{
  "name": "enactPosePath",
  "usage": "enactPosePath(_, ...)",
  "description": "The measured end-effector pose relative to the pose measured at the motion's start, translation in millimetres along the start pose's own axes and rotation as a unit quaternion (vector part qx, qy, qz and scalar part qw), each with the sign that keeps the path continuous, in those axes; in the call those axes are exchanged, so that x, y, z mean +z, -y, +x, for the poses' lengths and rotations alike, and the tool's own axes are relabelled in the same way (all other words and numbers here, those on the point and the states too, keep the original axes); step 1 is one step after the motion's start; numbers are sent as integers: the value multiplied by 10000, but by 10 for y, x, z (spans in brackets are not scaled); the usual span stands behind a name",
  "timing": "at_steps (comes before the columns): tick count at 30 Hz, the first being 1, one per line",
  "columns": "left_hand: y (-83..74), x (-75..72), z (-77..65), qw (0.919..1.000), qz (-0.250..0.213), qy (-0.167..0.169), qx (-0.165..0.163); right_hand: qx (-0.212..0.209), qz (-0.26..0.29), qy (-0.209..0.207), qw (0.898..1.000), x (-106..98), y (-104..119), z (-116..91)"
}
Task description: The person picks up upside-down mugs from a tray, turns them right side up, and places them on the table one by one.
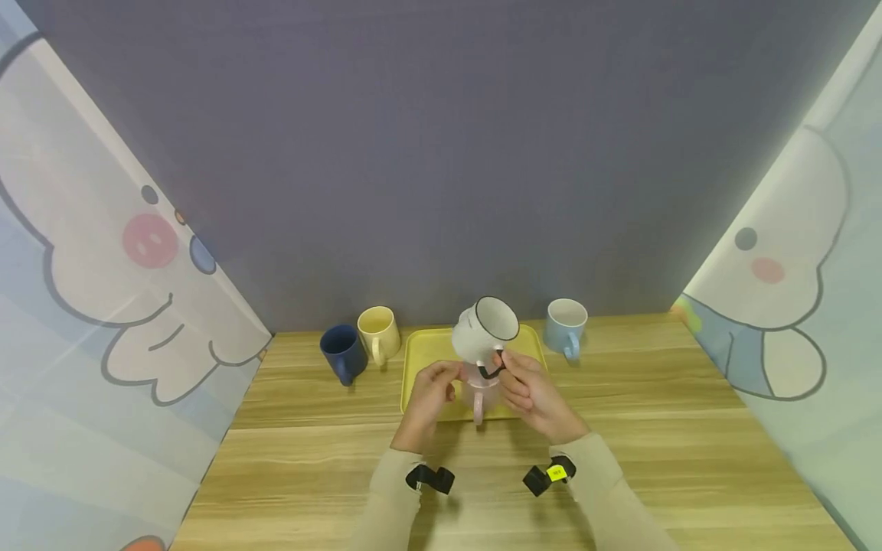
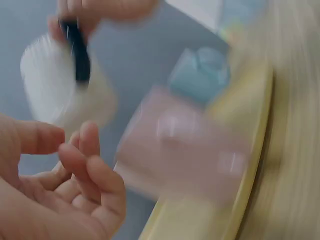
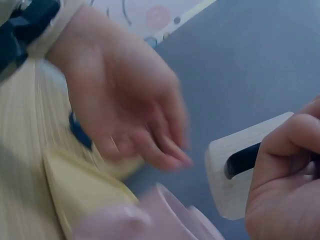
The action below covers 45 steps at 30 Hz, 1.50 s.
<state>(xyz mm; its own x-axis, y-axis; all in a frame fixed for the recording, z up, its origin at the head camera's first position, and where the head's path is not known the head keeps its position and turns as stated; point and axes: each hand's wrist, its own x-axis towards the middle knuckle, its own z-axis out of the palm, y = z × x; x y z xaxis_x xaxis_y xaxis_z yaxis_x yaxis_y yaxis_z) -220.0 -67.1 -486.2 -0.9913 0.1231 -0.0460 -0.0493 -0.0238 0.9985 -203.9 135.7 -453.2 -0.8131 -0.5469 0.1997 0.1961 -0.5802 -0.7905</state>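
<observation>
1 white, black-rimmed mug (image 1: 471,337) tilts in our right hand (image 1: 532,394), which pinches its black handle (image 3: 242,160) above a pale pink mug (image 1: 478,399) on a yellow rectangular tray (image 1: 429,346). Our left hand (image 1: 426,396), fingers loosely bent, holds nothing nearby. We see navy (image 1: 344,358) and yellow mugs (image 1: 380,338) left of the tray, and 1 light-blue mug (image 1: 560,337) right.

Soft, even light lays faint shadows beneath my sleeves (image 1: 394,493) on the wood-grain table (image 1: 296,474) before the yellow tray (image 1: 426,350), while both dimmer wrist views smear the pink mug (image 2: 180,145) over that tray with motion blur.
</observation>
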Motion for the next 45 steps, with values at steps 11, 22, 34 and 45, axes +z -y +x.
enactPosePath(11,393,-727,152,8955,4185,-1421,523,-524,-2210,-1663,9596,-263,272,-352)
enactPosePath(22,556,-937,258,8997,4176,-1262,-175,-842,-2872,-2956,9072,-720,567,-735)
enactPosePath(34,527,-983,290,9095,3946,-1265,-315,-306,-3322,-3718,8663,-1317,587,-764)
enactPosePath(45,568,-992,283,9155,3799,-1274,-355,240,-3523,-3816,8542,-1625,428,-744)
